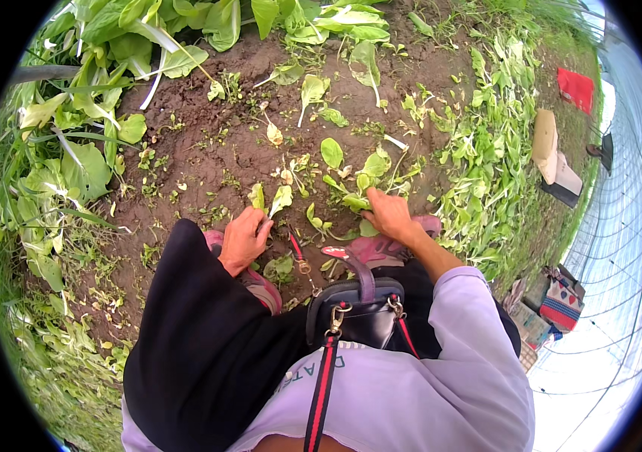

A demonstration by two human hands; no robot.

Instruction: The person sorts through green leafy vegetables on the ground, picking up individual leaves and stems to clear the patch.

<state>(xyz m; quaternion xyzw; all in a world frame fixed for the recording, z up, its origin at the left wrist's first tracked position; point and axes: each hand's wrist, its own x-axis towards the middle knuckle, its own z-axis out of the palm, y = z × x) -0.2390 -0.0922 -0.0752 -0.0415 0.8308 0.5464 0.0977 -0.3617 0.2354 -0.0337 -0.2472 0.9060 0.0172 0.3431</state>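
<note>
My left hand [245, 236] is low over the soil, thumb and fingers pinched at the stems of two small pale green leaves [281, 200]. To its right, my right hand [390, 213] reaches down with its fingers closed around the base of a small leafy green plant [356, 199]. The fingertips are partly hidden by foliage. Between the hands a small seedling [316, 220] stands in the brown soil [196, 164]. Loose leaves lie ahead, among them a leaf with a white stalk [312, 93] and a holed leaf [366, 65].
Large leafy greens [179, 34] crowd the far left. A band of picked leaves [482, 141] runs along the right. Beyond it are a red bag [575, 90], a tan container [545, 138] and a patterned bag [562, 302], beside plastic sheeting [626, 254]. A black pouch [354, 311] hangs before me.
</note>
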